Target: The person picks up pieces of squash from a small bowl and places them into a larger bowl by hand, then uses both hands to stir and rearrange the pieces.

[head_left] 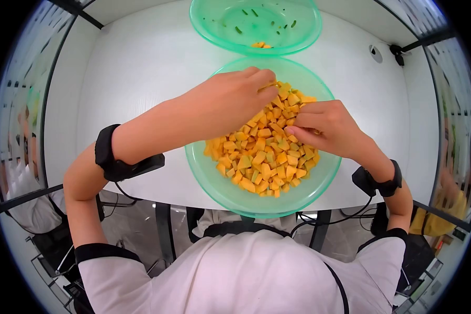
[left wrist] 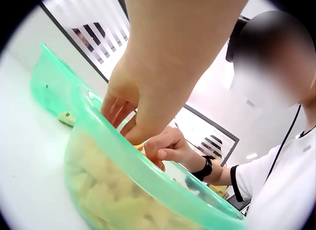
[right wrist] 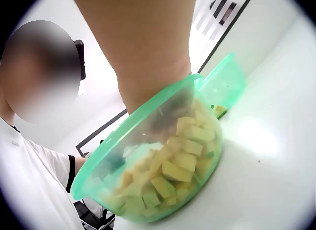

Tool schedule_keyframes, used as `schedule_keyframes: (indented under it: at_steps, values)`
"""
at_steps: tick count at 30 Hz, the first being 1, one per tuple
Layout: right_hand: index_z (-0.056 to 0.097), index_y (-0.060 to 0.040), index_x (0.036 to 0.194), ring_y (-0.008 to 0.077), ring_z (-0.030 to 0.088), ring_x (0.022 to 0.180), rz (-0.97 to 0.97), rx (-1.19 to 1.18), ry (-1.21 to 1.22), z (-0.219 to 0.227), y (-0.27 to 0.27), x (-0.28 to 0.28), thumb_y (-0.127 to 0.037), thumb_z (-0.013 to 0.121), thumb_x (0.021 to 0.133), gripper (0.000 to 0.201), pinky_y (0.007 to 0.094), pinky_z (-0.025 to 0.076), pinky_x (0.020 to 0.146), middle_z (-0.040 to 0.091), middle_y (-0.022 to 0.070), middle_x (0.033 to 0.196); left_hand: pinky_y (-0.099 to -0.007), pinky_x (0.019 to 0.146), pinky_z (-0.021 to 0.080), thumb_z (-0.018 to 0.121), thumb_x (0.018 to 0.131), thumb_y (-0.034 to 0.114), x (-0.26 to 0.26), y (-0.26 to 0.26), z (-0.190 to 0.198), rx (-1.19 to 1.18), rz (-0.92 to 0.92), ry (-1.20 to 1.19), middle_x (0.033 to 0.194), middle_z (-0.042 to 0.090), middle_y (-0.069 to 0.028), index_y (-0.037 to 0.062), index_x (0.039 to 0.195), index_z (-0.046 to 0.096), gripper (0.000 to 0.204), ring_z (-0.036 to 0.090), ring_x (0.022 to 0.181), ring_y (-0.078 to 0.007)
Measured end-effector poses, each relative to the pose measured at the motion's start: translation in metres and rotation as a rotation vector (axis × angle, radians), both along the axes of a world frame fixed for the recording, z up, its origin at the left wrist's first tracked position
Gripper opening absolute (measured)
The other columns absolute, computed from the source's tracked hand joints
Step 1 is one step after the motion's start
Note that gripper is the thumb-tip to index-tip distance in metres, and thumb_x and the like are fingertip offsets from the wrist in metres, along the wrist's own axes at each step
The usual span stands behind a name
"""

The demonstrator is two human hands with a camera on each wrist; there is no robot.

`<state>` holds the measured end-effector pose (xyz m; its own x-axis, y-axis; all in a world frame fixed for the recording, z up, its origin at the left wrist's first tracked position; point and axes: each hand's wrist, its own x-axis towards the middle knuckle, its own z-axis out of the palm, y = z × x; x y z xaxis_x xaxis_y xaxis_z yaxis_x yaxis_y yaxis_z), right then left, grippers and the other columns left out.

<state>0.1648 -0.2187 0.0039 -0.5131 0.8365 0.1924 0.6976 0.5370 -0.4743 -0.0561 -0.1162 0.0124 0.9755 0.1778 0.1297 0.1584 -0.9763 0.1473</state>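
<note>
A green translucent bowl (head_left: 204,178) is heaped with orange-yellow diced chunks (head_left: 261,157) that look like pumpkin, some with greenish sides. My left hand (head_left: 240,99) reaches over its far left part, fingers bent down among the chunks. From the right comes my right hand (head_left: 329,125), curled low over the heap, its thumb tip touching the chunks. In the left wrist view the left fingers (left wrist: 116,111) dip below the rim, close to the right hand (left wrist: 170,146). Fingertips of both hands are partly hidden, so I cannot tell whether either grips a chunk.
Behind the full bowl stands a second green bowl (head_left: 214,36), with several small green bits and a few orange chunks (head_left: 261,45). Both are on a white table (head_left: 136,78) with low side panels. A cable hole (head_left: 375,53) is at the back right.
</note>
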Motion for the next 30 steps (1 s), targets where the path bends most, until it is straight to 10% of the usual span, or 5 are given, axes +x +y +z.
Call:
schedule_keyframes:
  at_steps: [11, 20, 30]
  values:
    - [0.055, -0.0080, 0.065, 0.0231, 0.053, 0.055, -0.078, -0.045, 0.029, -0.002, -0.001, -0.003, -0.023, 0.063, 0.086, 0.027, 0.0352, 0.041, 0.050, 0.050, 0.0040, 0.059, -0.0369, 0.087, 0.048, 0.060, 0.085, 0.005, 0.006, 0.013, 0.010, -0.601, 0.216, 0.146, 0.122, 0.050, -0.0137, 0.0010, 0.127, 0.048, 0.044, 0.054, 0.107, -0.0290]
    - [0.055, -0.0055, 0.064, 0.0209, 0.048, 0.049, -0.104, 0.022, 0.122, -0.008, -0.001, -0.004, -0.015, 0.067, 0.082, 0.024, 0.0322, 0.037, 0.046, 0.049, 0.0034, 0.056, -0.0397, 0.093, 0.045, 0.064, 0.083, 0.012, 0.005, -0.005, -0.013, -0.200, 0.065, -0.075, 0.124, 0.046, -0.0152, 0.0017, 0.117, 0.049, 0.038, 0.052, 0.108, -0.0332]
    - [0.056, -0.0028, 0.067, 0.0217, 0.047, 0.049, -0.141, 0.021, 0.191, -0.010, -0.002, -0.006, -0.013, 0.064, 0.084, 0.022, 0.0321, 0.037, 0.047, 0.049, 0.0057, 0.057, -0.0399, 0.095, 0.044, 0.070, 0.078, 0.012, 0.003, -0.015, -0.002, -0.372, -0.028, 0.005, 0.123, 0.048, -0.0135, 0.0051, 0.121, 0.048, 0.049, 0.052, 0.110, -0.0325]
